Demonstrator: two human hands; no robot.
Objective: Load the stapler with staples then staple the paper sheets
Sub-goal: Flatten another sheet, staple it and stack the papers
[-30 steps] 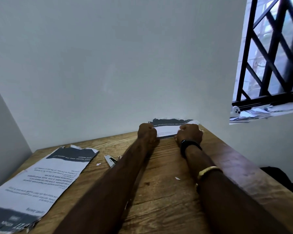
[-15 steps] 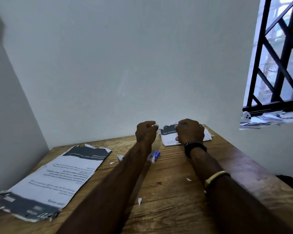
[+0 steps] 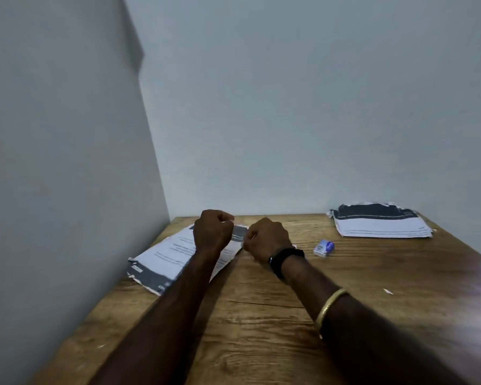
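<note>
A stack of printed paper sheets [image 3: 161,259] with dark bands lies at the table's left, against the side wall. My left hand [image 3: 212,232] hovers over its far end, fingers curled into a fist with nothing visible in it. My right hand [image 3: 265,240] is curled at the stack's right far corner, and its palm side is hidden. A second pile of paper sheets [image 3: 381,222] rests at the far right. Between the two piles lies a small blue-and-white staple box [image 3: 324,248]. No stapler is visible.
The wooden table [image 3: 261,329] fits into a corner, with grey walls at the left and back. Small paper scraps [image 3: 388,291] lie on the wood at the right. My right wrist carries a black watch and a gold bangle.
The view has swung left, away from the window. Both hands have left the right-hand pile and now sit over the left stack. The small metal piece beside that stack is no longer visible.
</note>
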